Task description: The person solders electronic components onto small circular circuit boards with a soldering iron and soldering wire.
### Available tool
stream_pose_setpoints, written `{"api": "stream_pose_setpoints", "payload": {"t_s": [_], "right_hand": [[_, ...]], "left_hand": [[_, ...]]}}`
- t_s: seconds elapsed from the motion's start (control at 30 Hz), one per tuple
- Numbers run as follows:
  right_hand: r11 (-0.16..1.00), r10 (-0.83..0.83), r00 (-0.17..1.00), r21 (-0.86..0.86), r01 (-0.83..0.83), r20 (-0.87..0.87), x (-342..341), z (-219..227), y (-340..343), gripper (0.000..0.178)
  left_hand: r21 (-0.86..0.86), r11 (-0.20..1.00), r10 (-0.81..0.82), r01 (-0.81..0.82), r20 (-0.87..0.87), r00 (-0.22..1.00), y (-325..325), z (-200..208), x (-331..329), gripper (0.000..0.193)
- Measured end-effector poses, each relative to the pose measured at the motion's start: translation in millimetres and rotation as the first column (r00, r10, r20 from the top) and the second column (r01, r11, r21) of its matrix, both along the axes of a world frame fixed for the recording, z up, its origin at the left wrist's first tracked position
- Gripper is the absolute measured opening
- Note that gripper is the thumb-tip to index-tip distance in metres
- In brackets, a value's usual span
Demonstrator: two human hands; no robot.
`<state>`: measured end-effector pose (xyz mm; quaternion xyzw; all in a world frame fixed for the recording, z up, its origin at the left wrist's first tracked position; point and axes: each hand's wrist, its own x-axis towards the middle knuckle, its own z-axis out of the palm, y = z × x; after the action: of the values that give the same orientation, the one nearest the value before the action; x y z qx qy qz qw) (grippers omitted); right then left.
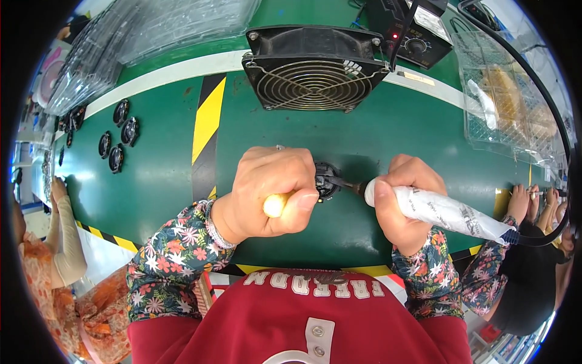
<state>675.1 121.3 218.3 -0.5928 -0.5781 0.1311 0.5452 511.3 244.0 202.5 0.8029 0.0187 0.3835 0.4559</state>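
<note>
Left fingers [279,173] grip yellow stick [275,205]; right fingers [413,175] hold white-wrapped iron [451,214], tip [347,183] at round black part [325,182], in from worktop's [151,200] front edge. Likely soldering in hand; next move calls for steady tip.

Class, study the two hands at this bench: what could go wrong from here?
1. The tip of what looks like a soldering iron sits close to the left hand; if it's hot, a slip might burn skin.
2. The left hand grips a yellow-ended tool whose far end is hidden; pressing might shift the black round part.
3. The iron's black cable arcs past the clear plastic tray on the right; a snag might jerk the right hand.
</note>
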Motion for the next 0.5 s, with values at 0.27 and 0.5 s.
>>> {"api": "stream_pose_setpoints", "payload": {"t_s": [0.27,0.5], "right_hand": [[1.000,-0.016,1.000,-0.007,0.016,-0.015,-0.9,0.0,-0.7,0.017],[1.000,-0.005,1.000,0.012,0.005,-0.007,-0.9,-1.0,-0.9,0.016]], "left_hand": [[-0.002,1.000,0.020,-0.020,0.032,0.999,1.9,0.5,6.0,0.022],[-0.034,0.999,-0.011,0.012,0.029,1.000,2.4,0.0,7.3,0.024]]}}
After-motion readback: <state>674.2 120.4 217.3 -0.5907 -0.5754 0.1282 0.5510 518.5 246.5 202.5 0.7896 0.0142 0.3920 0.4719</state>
